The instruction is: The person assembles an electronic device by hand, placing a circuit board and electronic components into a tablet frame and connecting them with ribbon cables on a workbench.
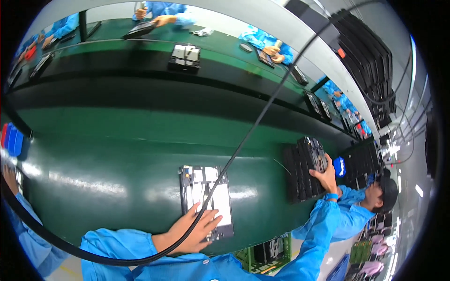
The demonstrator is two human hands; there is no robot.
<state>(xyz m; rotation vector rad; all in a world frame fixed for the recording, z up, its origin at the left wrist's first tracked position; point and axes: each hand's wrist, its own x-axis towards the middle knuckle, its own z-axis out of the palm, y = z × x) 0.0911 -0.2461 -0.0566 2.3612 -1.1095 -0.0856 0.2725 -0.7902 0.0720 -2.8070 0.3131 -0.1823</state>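
My left hand (192,230) lies with its fingers spread on the lower part of a flat black device chassis (226,196), which has white panels and sits on the green bench. Out to the right, my right hand (326,178) grips the edge of a black device (315,154) with thumb and fingers. That device is at the near side of a stack of similar black units (296,175). There is a blue band around my right wrist. A black cable crosses in front of the view and partly hides the chassis and my left hand.
A shelf (140,79) behind the bench carries another chassis (185,56). Red and blue bins (15,140) stand at far left. A co-worker in blue (356,210) is close at right, beyond the stack. A green crate (286,250) holding black parts sits below the bench edge.
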